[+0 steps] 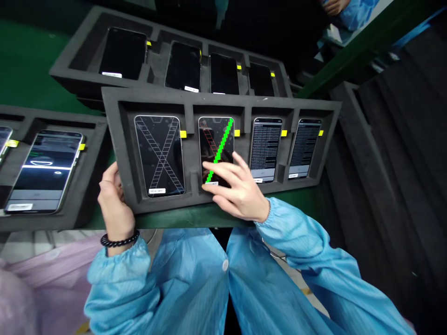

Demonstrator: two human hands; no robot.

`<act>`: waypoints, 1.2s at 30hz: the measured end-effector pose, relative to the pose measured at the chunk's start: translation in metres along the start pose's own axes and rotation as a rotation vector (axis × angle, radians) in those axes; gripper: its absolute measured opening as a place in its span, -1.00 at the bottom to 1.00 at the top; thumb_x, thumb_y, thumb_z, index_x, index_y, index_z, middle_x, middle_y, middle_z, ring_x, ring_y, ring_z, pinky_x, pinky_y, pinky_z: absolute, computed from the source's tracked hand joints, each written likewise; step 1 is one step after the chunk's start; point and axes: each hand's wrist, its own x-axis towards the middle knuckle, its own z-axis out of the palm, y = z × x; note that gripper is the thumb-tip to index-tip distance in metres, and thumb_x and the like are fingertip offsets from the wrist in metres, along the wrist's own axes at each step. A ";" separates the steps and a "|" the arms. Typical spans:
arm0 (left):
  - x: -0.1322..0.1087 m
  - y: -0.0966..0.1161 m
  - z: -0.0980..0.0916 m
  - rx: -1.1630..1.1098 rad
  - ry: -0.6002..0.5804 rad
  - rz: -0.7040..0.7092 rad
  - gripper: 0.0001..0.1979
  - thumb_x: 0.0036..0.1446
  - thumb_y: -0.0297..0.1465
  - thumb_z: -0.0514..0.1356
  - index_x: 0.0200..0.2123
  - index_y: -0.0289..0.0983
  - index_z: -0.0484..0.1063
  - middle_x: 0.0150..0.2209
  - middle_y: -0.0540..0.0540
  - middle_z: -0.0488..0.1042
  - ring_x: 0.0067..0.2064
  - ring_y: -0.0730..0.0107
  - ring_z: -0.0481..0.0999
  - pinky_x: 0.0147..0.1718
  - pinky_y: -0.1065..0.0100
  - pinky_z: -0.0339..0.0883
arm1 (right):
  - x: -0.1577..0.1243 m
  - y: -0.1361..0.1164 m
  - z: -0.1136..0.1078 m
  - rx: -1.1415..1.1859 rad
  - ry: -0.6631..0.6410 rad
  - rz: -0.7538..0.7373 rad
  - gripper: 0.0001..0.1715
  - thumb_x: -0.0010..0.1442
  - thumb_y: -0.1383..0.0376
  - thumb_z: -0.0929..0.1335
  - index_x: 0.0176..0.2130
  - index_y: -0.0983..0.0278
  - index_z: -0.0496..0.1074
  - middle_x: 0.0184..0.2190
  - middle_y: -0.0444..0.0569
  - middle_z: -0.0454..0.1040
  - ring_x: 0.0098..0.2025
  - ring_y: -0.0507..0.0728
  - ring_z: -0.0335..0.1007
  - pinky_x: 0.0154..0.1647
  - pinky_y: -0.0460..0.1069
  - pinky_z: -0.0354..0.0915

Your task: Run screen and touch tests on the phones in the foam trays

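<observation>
A dark grey foam tray (190, 160) is tilted toward me, with smartphones in its compartments. At its left end, my left hand (115, 200) grips the edge, fingers partly hidden behind it. My right hand (240, 188) is over the second smartphone (225, 160), fingers apart, a fingertip at the lower part of the screen. That screen shows a bright green diagonal band and part of a red ladder-like line. On the leftmost smartphone (160, 156) a white ladder-patterned X crosses the display. The two right-hand smartphones, the nearer (266, 151) and the farther (305, 149), show lines of text.
Behind is another foam tray (157, 60) of dark-screened phones with yellow tabs. To the left, a tray (92, 177) holds a lit phone (45, 172). Dark foam pieces (387, 177) are stacked at right. A green bar (366, 51) runs diagonally; another person's hand (335, 5) shows at top right.
</observation>
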 end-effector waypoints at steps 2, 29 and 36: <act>0.000 0.000 -0.001 0.008 -0.008 -0.010 -0.34 0.32 0.08 -0.12 0.18 -0.22 0.42 0.05 -0.12 0.57 0.09 0.28 0.54 0.14 0.26 0.36 | 0.015 0.012 -0.007 -0.061 0.058 0.091 -0.66 0.39 0.20 0.22 -0.02 0.13 0.53 0.29 -0.02 0.35 0.26 0.20 0.27 0.46 0.33 -0.05; 0.000 -0.003 -0.003 0.015 0.002 -0.042 -0.36 0.25 0.13 -0.03 0.16 -0.11 0.46 0.00 -0.08 0.59 0.06 0.20 0.55 0.14 0.14 0.36 | 0.006 0.019 -0.004 -0.289 0.054 0.226 -0.67 0.40 0.20 0.25 0.03 0.15 0.52 0.34 0.02 0.28 0.28 0.23 0.23 0.44 0.34 -0.06; 0.001 0.000 -0.001 -0.028 0.002 -0.033 -0.44 0.23 0.14 0.02 0.09 0.02 0.51 0.00 0.05 0.60 0.09 0.27 0.54 0.08 0.26 0.38 | -0.024 0.002 -0.007 -0.255 0.084 0.249 -0.69 0.39 0.25 0.26 -0.03 0.20 0.56 0.27 0.11 0.37 0.23 0.21 0.29 0.43 0.33 -0.02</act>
